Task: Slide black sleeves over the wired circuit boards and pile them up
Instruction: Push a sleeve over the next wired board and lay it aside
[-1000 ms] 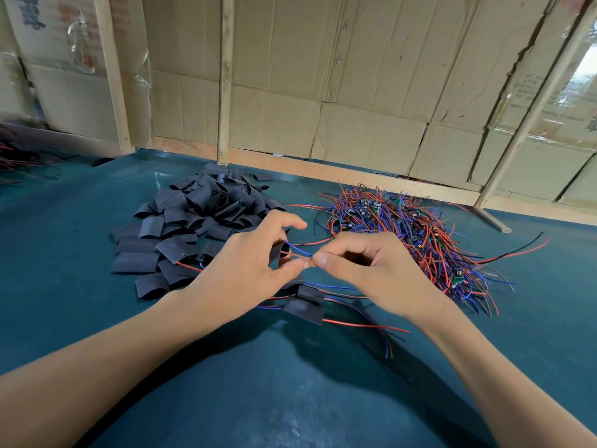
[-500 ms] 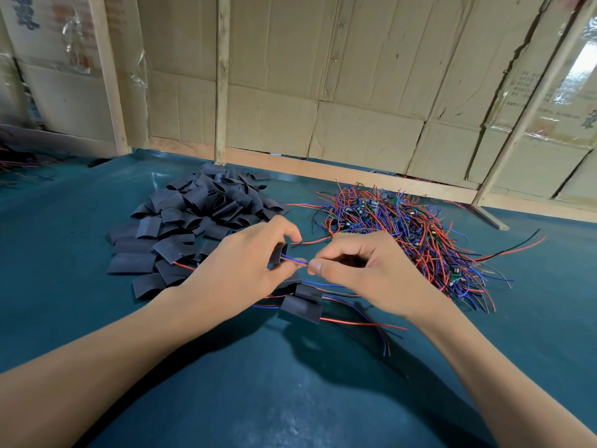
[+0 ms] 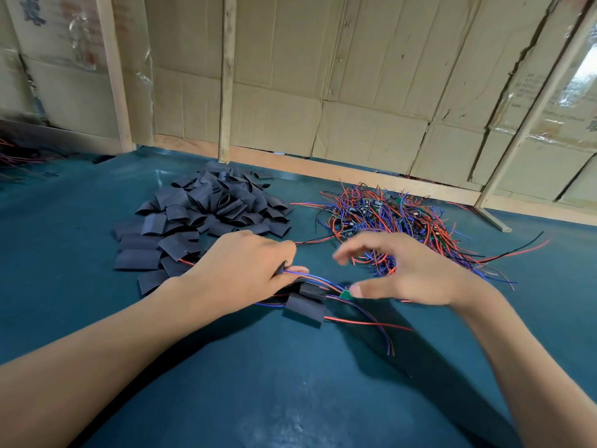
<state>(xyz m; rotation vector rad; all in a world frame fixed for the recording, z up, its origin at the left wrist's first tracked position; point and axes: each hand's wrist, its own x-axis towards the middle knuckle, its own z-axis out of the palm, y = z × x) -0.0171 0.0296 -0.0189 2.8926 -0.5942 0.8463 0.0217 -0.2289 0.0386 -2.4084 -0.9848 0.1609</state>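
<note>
Nearest you, a few finished pieces lie on the teal table, black sleeves with red and blue wires trailing out toward your right forearm. Just above them, your left hand pinches a black sleeve with the red and blue leads running out of its mouth, fingers curled round it. Your right hand is spread, fingers loose and blurred, with only the thumb tip touching the small green circuit board at the far end of those leads. To seat it well, keep the sleeve mouth held open and steady, keep the leads straight, and guide the board in square so its corners do not catch the edge. Mind the loose wires of the finished pieces under your hands; they could tangle with the leads you are feeding. Farther off, the heap of empty sleeves sits on the left and the tangle of unsleeved wired boards on the right, both within reach, with cardboard panels behind.
</note>
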